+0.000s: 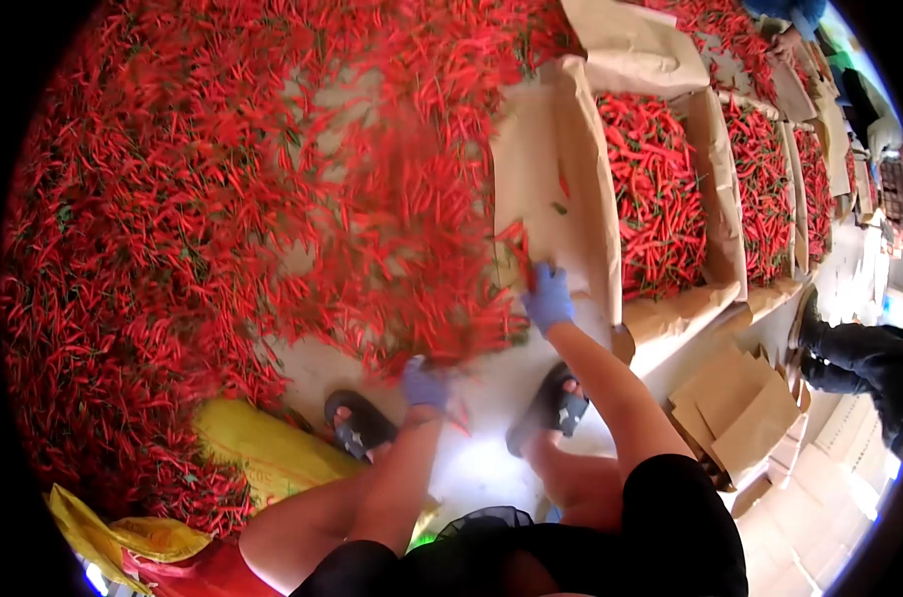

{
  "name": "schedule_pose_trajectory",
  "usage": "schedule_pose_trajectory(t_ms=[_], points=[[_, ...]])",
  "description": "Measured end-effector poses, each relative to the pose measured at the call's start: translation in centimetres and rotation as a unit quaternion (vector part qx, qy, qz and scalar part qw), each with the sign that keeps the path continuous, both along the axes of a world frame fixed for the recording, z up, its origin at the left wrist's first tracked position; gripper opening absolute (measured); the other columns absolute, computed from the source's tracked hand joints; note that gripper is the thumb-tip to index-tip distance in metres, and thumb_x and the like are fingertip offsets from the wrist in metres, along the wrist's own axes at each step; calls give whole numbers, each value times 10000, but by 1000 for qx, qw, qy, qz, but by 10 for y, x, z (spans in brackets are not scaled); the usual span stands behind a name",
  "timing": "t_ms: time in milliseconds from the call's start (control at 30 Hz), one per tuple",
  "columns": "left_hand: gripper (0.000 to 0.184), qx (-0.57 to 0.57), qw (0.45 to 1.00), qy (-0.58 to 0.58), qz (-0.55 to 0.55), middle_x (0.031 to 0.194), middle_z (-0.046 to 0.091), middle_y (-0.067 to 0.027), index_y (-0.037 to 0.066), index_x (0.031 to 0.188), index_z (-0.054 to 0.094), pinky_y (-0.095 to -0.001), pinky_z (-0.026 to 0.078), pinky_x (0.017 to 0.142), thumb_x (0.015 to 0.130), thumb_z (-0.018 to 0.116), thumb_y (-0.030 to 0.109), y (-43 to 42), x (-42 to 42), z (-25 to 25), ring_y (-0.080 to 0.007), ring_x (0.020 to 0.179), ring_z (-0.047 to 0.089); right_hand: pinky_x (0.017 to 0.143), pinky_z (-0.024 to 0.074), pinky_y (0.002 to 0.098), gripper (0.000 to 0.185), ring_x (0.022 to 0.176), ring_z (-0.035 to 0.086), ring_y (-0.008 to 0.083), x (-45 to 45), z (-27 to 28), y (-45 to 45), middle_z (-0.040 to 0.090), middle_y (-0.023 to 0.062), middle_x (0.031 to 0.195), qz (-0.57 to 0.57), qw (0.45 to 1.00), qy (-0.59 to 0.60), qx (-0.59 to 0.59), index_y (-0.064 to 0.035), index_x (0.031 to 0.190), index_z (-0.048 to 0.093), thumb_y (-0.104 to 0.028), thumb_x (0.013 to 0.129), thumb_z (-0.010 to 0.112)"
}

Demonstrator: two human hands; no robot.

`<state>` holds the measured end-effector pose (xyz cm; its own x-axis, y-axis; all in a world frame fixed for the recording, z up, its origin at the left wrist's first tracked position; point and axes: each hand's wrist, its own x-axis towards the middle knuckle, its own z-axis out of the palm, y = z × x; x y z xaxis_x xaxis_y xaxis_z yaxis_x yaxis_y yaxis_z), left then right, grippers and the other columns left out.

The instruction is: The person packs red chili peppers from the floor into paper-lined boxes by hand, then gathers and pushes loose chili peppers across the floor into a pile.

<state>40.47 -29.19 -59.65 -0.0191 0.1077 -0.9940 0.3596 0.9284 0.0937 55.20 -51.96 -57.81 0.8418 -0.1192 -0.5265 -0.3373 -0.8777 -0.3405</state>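
Red chili peppers (163,199) with some green stems cover the floor in a wide spread. My left hand (424,384), in a blue glove, is low at the near edge of the chilies, its fingers smeared by motion. My right hand (549,298), also in a blue glove, has its fingers curled beside the folded-out flap (541,149) of a cardboard box. A few chili peppers (516,249) stick out from its fingers. The open box (725,199) to the right of that hand is filled with chilies (655,199).
More chili-filled boxes (760,189) stand in a row to the right. Flattened cardboard (740,408) lies at lower right, near another person's legs (859,363). A yellow sack (272,448) lies by my left foot. Another person's hand (785,42) shows at upper right.
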Motion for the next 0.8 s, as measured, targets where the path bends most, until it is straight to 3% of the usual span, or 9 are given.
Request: schedule_pose_trajectory(t_ms=[133, 167, 267, 367, 467, 567, 667, 700, 800], points=[[265, 83, 991, -99, 30, 1002, 562, -88, 123, 1036, 502, -495, 387, 791, 785, 525, 207, 53, 96, 5, -286, 937, 504, 772, 435, 475, 383, 906, 518, 416, 23, -18, -20, 470, 252, 991, 93, 993, -73, 13, -90, 1077, 415, -138, 727, 564], [210, 138, 989, -40, 37, 934, 563, -81, 135, 981, 509, -467, 418, 696, 781, 529, 196, 49, 110, 14, -277, 798, 526, 769, 438, 465, 356, 897, 531, 400, 32, -17, -30, 495, 251, 975, 51, 996, -45, 54, -83, 1063, 424, -144, 739, 556], [121, 136, 968, -186, -98, 732, 485, -16, 184, 894, 509, -453, 422, 636, 781, 536, 221, 83, 110, -9, -218, 651, 476, 784, 441, 427, 333, 921, 548, 364, 73, 12, -26, 554, 249, 961, -44, 994, 0, 99, -50, 1055, 444, -172, 765, 552], [206, 121, 953, -277, 11, 825, 523, -23, 179, 971, 515, -416, 461, 645, 781, 567, 241, 102, 93, -7, -178, 694, 493, 777, 453, 404, 525, 919, 567, 372, 115, -4, -23, 580, 228, 971, 97, 981, -82, 148, -40, 1126, 450, -291, 715, 656], [334, 315, 938, -135, -55, 914, 531, -56, 135, 1112, 476, -369, 473, 653, 792, 574, 136, 102, 107, 68, -160, 774, 504, 796, 452, 408, 602, 933, 568, 349, 144, 3, -3, 588, 209, 985, 220, 966, 58, 125, -56, 1180, 434, -305, 692, 683], [370, 498, 817, -143, -253, 995, 531, -91, 71, 1167, 433, -305, 487, 615, 812, 537, 45, 129, 75, 28, -160, 769, 547, 791, 450, 409, 546, 912, 575, 327, 141, 14, 2, 596, 193, 955, 338, 939, 60, -22, -74, 1159, 451, -310, 715, 661], [388, 352, 789, -112, -491, 1045, 536, -126, 44, 1146, 438, -297, 482, 705, 796, 588, 121, 107, 66, 28, -179, 806, 572, 788, 448, 408, 496, 898, 577, 328, 131, 10, -1, 600, 189, 928, 351, 932, 79, -47, -74, 1140, 469, -322, 739, 623], [565, 333, 723, -98, -597, 1130, 510, -191, 11, 1192, 413, -326, 429, 863, 749, 659, 261, 108, 52, 5, -242, 994, 539, 786, 446, 411, 406, 883, 577, 332, 127, 11, 2, 603, 188, 913, 347, 936, 32, -42, -57, 1063, 532, -319, 759, 587], [777, 354, 726, -54, -586, 1225, 437, -248, -30, 1260, 343, -341, 340, 972, 693, 692, 371, 40, 58, 4, -313, 1143, 440, 786, 442, 409, 356, 872, 574, 344, 150, 2, -7, 603, 197, 908, 220, 973, 65, -1, -33, 969, 582, -317, 754, 582]])
